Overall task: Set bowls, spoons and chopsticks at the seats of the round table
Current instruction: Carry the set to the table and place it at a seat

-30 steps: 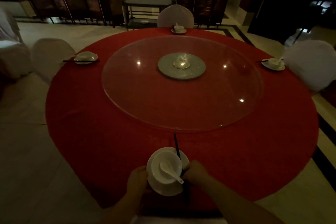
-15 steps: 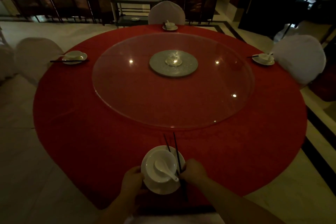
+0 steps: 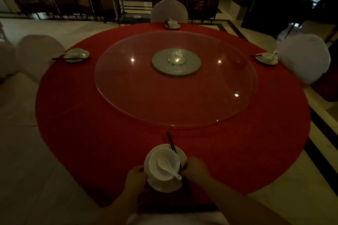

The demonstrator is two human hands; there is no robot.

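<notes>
Finishing the near seat, the left hand [image 3: 136,179] gripped the saucer [image 3: 164,185] under the bowl [image 3: 164,163] and spoon [image 3: 168,168] at the tabletop [image 3: 91,142] edge; the right hand [image 3: 196,169] pinched the chopsticks [image 3: 171,142], which probably needed straightening beside it next.

Near seat, my view

Spoon [image 3: 168,167] in bowl [image 3: 164,164] on plate [image 3: 165,184]; chopsticks [image 3: 172,147] right; turntable [image 3: 175,86] behind on desk [image 3: 91,124].

Left hand [image 3: 136,179] and right hand [image 3: 196,169], fingers curled
</notes>
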